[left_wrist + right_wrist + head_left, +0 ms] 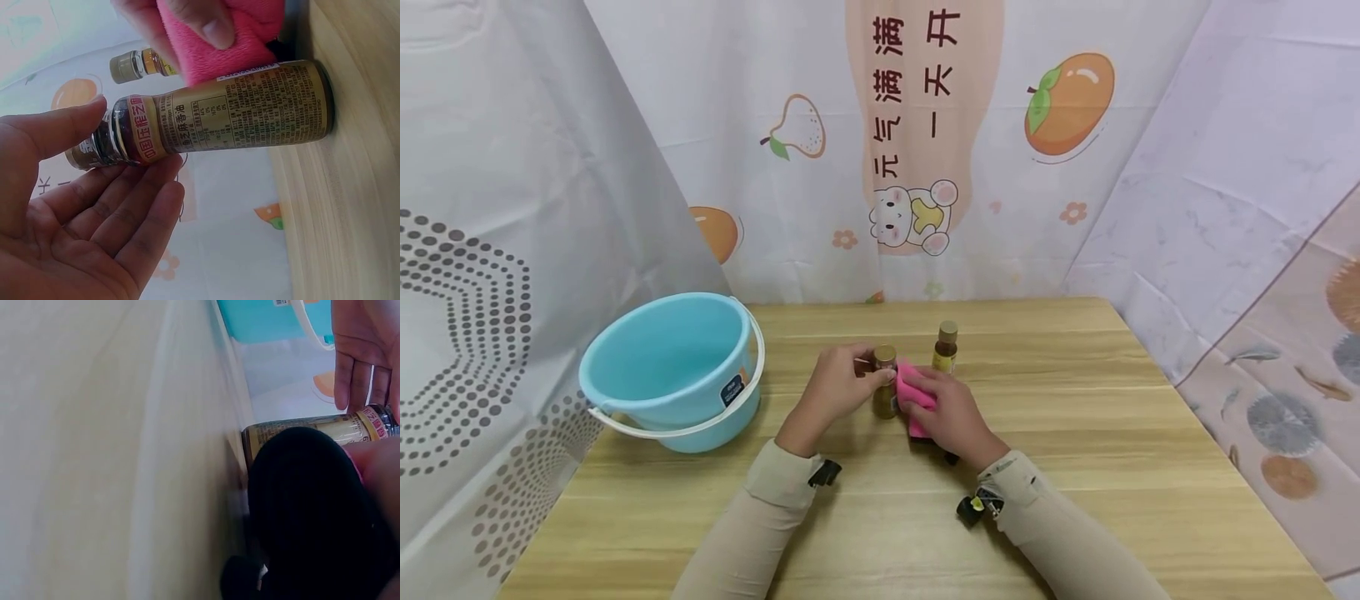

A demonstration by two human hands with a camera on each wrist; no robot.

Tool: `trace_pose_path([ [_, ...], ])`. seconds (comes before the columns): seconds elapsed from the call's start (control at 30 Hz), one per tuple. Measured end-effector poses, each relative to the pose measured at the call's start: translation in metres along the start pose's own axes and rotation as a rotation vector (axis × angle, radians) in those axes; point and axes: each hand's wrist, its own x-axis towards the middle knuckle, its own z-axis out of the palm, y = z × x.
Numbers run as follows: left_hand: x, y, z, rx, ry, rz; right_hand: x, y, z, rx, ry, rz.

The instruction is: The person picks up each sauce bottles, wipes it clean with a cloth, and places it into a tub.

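A small sesame oil bottle (886, 406) with a gold label stands upright on the table. My left hand (837, 387) pinches its neck between thumb and fingers; in the left wrist view the label text of the bottle (250, 115) faces the camera. My right hand (957, 417) grips a bunched pink cloth (913, 392), which lies against the bottle's right side. Another bottle (946, 350) with a gold cap and yellow label stands behind the right hand, its lower part hidden. In the right wrist view a large black shape covers most of the right hand.
A light blue bucket (655, 358) with a white handle stands at the table's left side. Below the cloth a dark object (922, 446) shows partly on the wooden table (1075, 400). A printed curtain (820, 75) hangs behind the far edge.
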Motion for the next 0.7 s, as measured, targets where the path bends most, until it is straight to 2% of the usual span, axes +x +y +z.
trace_pose_path([
  [0.3,-0.0008,0.0029,-0.0011,0.02,0.005,-0.024,0.0004,0.0024,0.0007,-0.018,-0.031,0.017],
  [0.5,-0.0013,0.0044,0.0004,0.046,0.069,-0.072,0.0,0.0021,0.0008,-0.03,-0.025,-0.005],
  [0.7,0.0008,0.0037,0.0031,0.074,0.134,-0.057,0.0,0.0021,0.0003,-0.043,0.013,-0.035],
])
